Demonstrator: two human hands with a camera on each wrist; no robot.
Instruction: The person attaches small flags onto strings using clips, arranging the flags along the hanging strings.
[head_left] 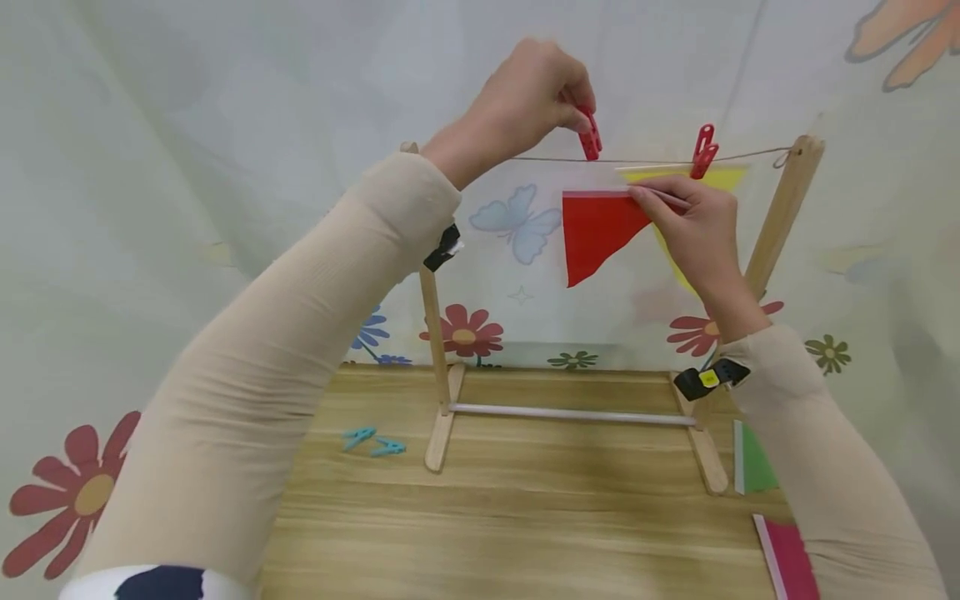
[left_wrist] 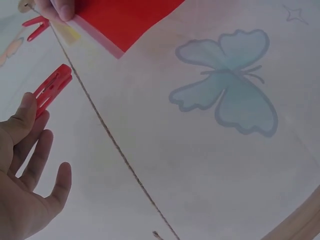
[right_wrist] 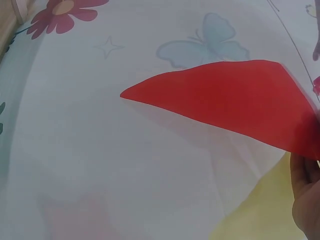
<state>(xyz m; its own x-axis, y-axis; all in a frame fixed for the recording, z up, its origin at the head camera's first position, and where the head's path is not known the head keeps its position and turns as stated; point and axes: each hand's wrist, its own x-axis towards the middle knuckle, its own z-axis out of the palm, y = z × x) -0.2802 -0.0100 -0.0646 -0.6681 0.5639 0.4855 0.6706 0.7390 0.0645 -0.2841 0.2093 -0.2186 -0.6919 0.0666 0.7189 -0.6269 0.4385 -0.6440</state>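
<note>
Between thumb and fingers my left hand (head_left: 528, 104) pinches a red clothespin (head_left: 590, 137), held at the string (head_left: 540, 159); in the left wrist view the clothespin (left_wrist: 53, 90) lies beside the string (left_wrist: 112, 140). My right hand (head_left: 697, 229) pinches the top edge of a red triangular flag (head_left: 600, 229) just below the string. The flag (right_wrist: 225, 100) hangs with its point free in the right wrist view. Behind the right hand, a yellow flag (head_left: 723, 177) hangs from the string under another red clothespin (head_left: 703, 154).
The string runs between two wooden posts (head_left: 783, 212) joined low down by a white rod (head_left: 570, 413). Two blue clothespins (head_left: 387, 447) lie on the wooden table (head_left: 525, 517) at left. A green flag (head_left: 756, 460) and a pink flag (head_left: 791, 558) lie at right.
</note>
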